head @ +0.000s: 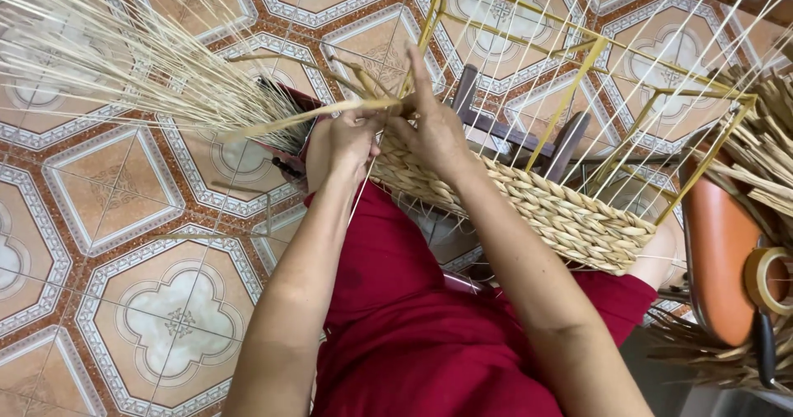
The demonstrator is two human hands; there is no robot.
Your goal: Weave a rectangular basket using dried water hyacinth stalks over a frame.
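While gripped, strand (306, 116) pointing left.

Rough straw braid (562, 210), glossy tiles (124, 186).

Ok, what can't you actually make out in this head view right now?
- Left hand fingertips: curled into the straw strand, grip point hidden.
- Woven basket far end: behind the right forearm and red clothing.
- Tape roll: cut off by the right edge.
- Right hand palm: turned away.
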